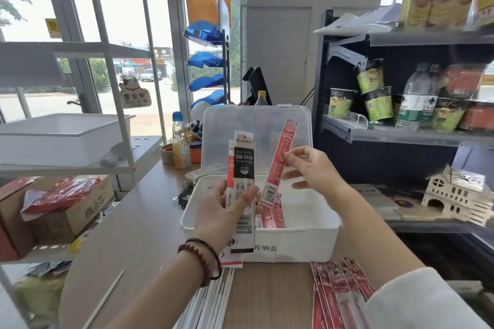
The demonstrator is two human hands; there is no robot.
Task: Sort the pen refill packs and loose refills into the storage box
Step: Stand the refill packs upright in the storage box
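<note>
A white storage box (294, 248) with its clear lid (256, 136) raised stands on the wooden counter. Red refill packs (272, 218) lie inside at its left. My left hand (227, 211) grips two long packs upright over the box, a black one marked DM-2018 (243, 168) in front of a red-and-white one (230, 165). My right hand (312, 168) pinches a slim red refill pack (278, 163) above the box. Several more red packs (339, 291) lie on the counter at the front right. White loose refills (213, 299) lie under my left wrist.
One single white refill (107, 299) lies at the counter's left. Behind the box stand a soda bottle (181, 141), a tape roll (168, 153) and keys (187, 189). A shelf of cup noodles (371, 99) stands at the right, a cardboard box (53, 211) at the left.
</note>
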